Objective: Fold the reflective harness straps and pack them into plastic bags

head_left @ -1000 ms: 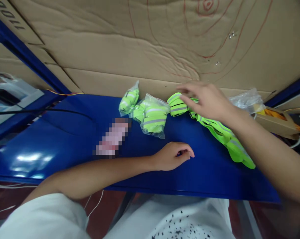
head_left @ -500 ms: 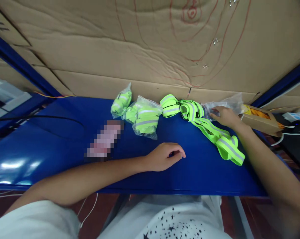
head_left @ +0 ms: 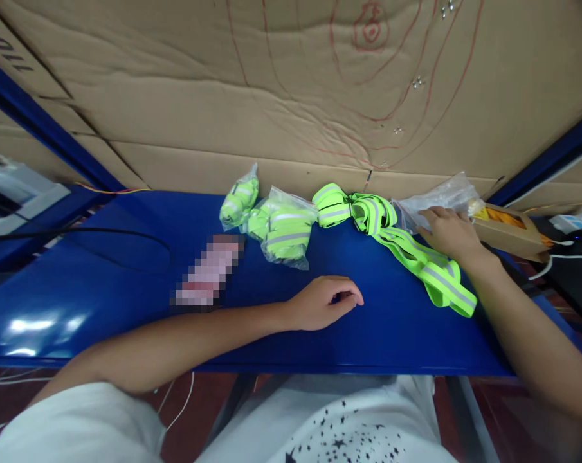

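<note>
My left hand (head_left: 325, 302) rests on the blue table, its fingers curled in toward the thumb and nothing visible in them. At the back right, my right hand (head_left: 449, 233) lies over crumpled clear plastic bags (head_left: 445, 194), fingers spread and bent, thumb apart. The bags' part under that palm is hidden. Just left of it are a bundled neon-yellow reflective strap (head_left: 373, 213) and a neatly rolled one (head_left: 331, 206). A loose length of reflective strap (head_left: 445, 283) trails toward the front, near my right forearm. Two bagged bundles of straps, a larger one (head_left: 287, 235) and a smaller one (head_left: 239, 200), sit farther left.
A blurred-out pinkish flat object (head_left: 208, 270) lies left of the bagged straps. A cardboard box (head_left: 510, 231) with orange contents stands at the right. Tall cardboard (head_left: 199, 103) walls the table's back. A black cable (head_left: 78, 230) crosses the left side.
My right hand has shifted slightly right and toward me over the plastic bags, which are crumpled differently now. My left hand holds its place. The view has shifted a little.
</note>
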Demonstrator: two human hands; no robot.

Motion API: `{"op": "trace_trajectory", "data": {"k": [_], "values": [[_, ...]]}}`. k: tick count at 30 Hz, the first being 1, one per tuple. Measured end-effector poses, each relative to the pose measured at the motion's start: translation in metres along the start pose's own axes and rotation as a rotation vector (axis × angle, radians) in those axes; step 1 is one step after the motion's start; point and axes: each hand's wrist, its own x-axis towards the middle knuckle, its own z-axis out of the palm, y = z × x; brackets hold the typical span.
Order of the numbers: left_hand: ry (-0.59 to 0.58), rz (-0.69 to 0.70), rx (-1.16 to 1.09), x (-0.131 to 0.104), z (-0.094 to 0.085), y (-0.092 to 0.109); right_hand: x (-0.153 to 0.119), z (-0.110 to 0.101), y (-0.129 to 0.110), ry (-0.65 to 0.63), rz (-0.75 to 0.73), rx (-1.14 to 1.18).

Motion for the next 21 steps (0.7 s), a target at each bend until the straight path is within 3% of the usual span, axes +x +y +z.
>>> {"op": "trace_trajectory", "data": {"k": [4,9,13,17,19,21], "values": [[-0.01,-0.005,0.001,0.0,0.0,0.001,-0.01,-0.01,0.003,-0.058,-0.102,0.085],[-0.006,-0.024,-0.002,-0.001,-0.001,0.002,-0.039,-0.019,0.003,-0.303,-0.127,0.309],[0.009,-0.019,-0.011,0.0,0.0,0.001,-0.052,-0.021,-0.021,-0.388,-0.272,0.347],[0.186,-0.018,-0.058,-0.001,0.004,-0.005,-0.058,-0.032,-0.049,-0.432,-0.453,0.508],[0.266,-0.027,-0.06,-0.002,0.006,-0.007,-0.063,-0.043,-0.061,-0.572,-0.587,0.651],[0.269,0.002,0.022,-0.004,0.006,-0.006,-0.066,-0.052,-0.071,-0.759,-0.724,0.818]]}}
